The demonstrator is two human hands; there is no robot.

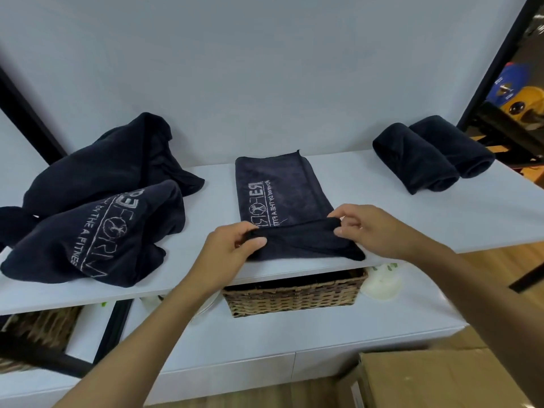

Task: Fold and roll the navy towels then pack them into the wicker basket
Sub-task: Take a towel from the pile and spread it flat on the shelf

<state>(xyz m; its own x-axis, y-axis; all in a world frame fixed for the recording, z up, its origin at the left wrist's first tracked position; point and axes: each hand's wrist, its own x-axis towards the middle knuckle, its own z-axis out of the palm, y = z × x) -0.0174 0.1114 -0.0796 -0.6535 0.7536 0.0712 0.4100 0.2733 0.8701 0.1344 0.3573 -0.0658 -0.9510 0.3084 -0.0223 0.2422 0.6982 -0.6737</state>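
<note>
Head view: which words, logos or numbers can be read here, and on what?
"FORM", with mirrored letters before it: pile towel, large white print.
"BY THE A FITNES": same towel, smaller line, cut off by folds.
"RE", mirrored, then a round figure logo: flat towel; the rest is under the roll held by the left hand and right hand.
Small line beside it: too blurred to read.
Rolled towels, basket: no text.

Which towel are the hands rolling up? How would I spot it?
Look at the white shelf, right in its middle above the basket. The towel there lies flat with its near end curled under both hands, unlike the messy pile at left and the two finished rolls at right.
</note>
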